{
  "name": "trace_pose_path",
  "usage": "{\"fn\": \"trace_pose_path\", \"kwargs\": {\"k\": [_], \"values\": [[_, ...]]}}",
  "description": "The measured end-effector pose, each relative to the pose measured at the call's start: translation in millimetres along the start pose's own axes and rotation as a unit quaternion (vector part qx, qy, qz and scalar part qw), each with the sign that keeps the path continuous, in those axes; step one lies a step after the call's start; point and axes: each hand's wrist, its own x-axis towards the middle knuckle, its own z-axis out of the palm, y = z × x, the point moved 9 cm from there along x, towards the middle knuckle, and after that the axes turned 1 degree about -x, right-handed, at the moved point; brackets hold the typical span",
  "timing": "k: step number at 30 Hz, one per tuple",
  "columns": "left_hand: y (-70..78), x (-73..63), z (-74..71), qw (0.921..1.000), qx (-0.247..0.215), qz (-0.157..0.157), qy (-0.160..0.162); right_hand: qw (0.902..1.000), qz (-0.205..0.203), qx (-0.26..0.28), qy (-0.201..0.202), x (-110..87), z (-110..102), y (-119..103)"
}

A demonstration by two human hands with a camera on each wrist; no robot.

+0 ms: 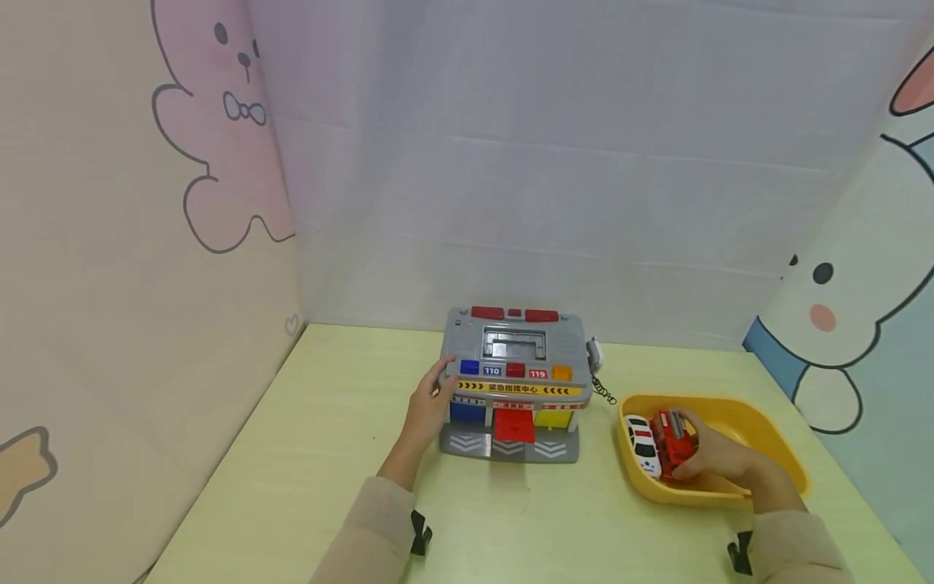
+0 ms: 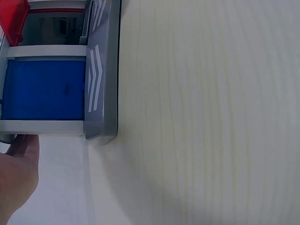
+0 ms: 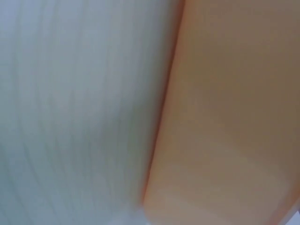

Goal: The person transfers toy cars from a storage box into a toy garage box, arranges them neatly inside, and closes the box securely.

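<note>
The left hand (image 1: 426, 403) holds the left edge of a boxy grey plastic toy station (image 1: 467, 324), which has a flat blue door (image 1: 467, 412), a red flap (image 1: 514, 425) sticking out and a curly cord (image 1: 604, 390) at its side. Beside it on the pale, streaky table (image 1: 314, 454), a smooth yellow tub (image 1: 779, 442) with round corners has two toys in it: a long white car (image 1: 644, 448) and a chunky red truck (image 1: 673, 442). The right hand (image 1: 718, 456) reaches into the tub and pinches the truck between thumb and fingers, right next to the car.
</note>
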Motion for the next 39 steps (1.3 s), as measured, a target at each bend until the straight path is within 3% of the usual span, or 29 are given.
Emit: {"fn": "trace_pose_path", "kwargs": {"k": [17, 23, 33, 39], "values": [[-0.4, -3.1, -0.8, 1.0000, 0.005, -0.007, 0.003, 0.9997, -0.001, 0.020, 0.010, -6.6, -5, -9], [-0.9, -1.6, -1.1, 0.9999, 0.007, -0.008, 0.006, 0.9994, -0.025, 0.022, 0.011, -8.6, -8, -22], [2.0, -1.5, 0.2, 1.0000, 0.005, -0.006, 0.001, 0.9997, -0.001, 0.022, 0.009, -14.2, -7, -37], [2.5, -0.9, -0.4, 0.9999, 0.011, -0.007, 0.003, 0.9988, -0.022, 0.044, -0.001, -16.7, -1, -49]]}}
